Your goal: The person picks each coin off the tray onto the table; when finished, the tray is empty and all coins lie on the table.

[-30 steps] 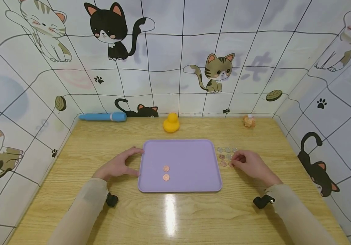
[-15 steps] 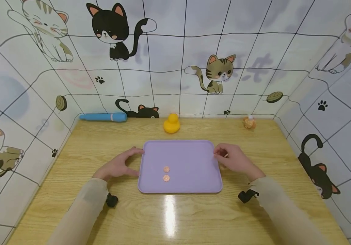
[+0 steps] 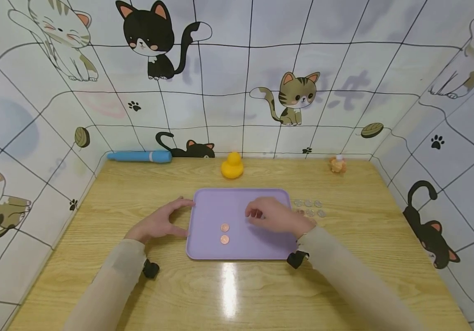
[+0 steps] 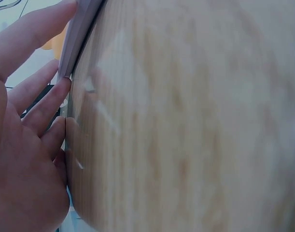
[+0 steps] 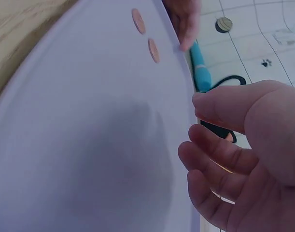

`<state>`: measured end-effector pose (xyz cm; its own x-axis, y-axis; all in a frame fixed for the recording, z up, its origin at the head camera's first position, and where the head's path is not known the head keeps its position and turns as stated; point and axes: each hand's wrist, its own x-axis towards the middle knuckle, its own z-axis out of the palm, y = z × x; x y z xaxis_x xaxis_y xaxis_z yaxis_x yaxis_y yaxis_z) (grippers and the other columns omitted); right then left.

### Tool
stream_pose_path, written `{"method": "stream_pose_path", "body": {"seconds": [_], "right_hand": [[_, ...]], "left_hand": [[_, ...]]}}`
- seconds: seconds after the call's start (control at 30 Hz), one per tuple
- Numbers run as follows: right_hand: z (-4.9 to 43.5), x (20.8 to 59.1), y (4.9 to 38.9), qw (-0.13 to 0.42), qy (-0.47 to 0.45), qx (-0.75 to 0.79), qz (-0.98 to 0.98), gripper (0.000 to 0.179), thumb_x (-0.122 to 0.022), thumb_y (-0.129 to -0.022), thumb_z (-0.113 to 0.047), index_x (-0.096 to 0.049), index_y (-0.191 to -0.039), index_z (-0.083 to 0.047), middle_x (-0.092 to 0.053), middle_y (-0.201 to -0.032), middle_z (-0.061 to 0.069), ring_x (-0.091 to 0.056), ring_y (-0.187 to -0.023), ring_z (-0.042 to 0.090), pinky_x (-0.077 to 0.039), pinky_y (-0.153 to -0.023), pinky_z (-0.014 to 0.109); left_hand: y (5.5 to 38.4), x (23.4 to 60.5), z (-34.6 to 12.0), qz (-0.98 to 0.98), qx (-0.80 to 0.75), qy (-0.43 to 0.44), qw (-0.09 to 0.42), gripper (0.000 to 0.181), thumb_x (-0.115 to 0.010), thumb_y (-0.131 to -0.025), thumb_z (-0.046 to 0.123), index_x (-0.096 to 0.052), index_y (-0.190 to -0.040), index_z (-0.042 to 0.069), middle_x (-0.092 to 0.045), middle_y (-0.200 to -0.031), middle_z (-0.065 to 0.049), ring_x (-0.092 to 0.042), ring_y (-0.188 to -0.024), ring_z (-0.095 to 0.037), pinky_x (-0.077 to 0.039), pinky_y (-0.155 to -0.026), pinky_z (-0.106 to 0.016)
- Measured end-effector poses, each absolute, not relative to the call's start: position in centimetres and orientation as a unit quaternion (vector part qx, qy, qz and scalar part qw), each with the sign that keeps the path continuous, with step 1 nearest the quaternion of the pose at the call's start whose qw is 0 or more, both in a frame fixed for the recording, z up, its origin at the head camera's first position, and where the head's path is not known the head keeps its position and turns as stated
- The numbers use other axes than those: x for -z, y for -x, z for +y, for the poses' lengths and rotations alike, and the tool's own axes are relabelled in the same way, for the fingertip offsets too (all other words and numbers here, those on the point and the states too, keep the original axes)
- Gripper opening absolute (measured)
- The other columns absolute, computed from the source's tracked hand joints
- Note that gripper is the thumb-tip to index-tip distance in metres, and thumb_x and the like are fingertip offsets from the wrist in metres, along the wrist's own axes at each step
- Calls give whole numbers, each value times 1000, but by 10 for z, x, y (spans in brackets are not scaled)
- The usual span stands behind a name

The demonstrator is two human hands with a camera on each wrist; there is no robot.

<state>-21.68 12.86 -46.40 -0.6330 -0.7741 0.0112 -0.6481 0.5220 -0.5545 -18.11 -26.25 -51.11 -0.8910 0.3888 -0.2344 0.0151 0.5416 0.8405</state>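
Over the right half of the lilac tray (image 3: 261,250), my right hand (image 3: 271,214) holds its thumb and fingertips together in a pinch. The coin between them is almost wholly hidden. Two copper coins (image 3: 225,227) lie one behind the other on the left half of the tray, seen also as copper discs (image 5: 153,50) in the right wrist view. My left hand (image 3: 160,223) rests at the tray's left edge, thumb and fingers spread, fingertips touching the rim (image 4: 72,53). Just right of the tray lie several silver coins (image 3: 308,203) and a copper one, partly covered by my right wrist.
Behind the tray sits a yellow rubber duck (image 3: 232,166). A blue pen-shaped object (image 3: 139,156) lies along the back left, and a small orange figure (image 3: 338,164) stands at the back right. Cat-printed cloth walls (image 3: 228,110) enclose the wooden table (image 3: 170,294).
My right hand has moved left from the coins beside the tray, past its right rim, to above the tray. My left hand and the two copper coins have stayed in place.
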Motion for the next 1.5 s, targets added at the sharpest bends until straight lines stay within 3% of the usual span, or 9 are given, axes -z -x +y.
{"method": "stream_pose_path", "body": {"seconds": [0.27, 0.53, 1.2, 1.5], "right_hand": [[89, 471, 216, 146, 447, 238, 849, 19, -75, -94, -8, -74, -113, -11, -68, -99, 3, -62, -92, 17, -54, -85, 30], [66, 476, 220, 172, 474, 235, 831, 15, -73, -99, -14, -76, -114, -15, -69, -102, 2, -61, -92, 17, -51, -85, 29], [58, 477, 221, 185, 450, 208, 849, 10, -78, -96, -14, -72, -104, -17, -65, -101, 2, -57, -90, 16, -48, -85, 29], [60, 475, 218, 173, 452, 230, 844, 8, -76, -97, -11, -69, -97, -15, -66, -93, 1, -57, -86, 15, -47, -80, 27]], "left_hand": [[182, 512, -263, 856, -462, -114, 203, 86, -95, -78, 32, -52, -152, 33, -16, -176, -9, -1, -163, -40, -2, -125, -72], [182, 511, -263, 858, -459, -117, 201, 85, -95, -78, 32, -52, -152, 33, -18, -176, -9, -2, -162, -40, -3, -124, -73], [181, 511, -262, 859, -457, -121, 197, 85, -95, -78, 32, -52, -152, 32, -20, -175, -9, -4, -162, -41, -4, -124, -72], [181, 511, -262, 861, -454, -124, 194, 86, -95, -78, 30, -52, -152, 31, -21, -175, -9, -4, -162, -41, -5, -124, -73]]}}
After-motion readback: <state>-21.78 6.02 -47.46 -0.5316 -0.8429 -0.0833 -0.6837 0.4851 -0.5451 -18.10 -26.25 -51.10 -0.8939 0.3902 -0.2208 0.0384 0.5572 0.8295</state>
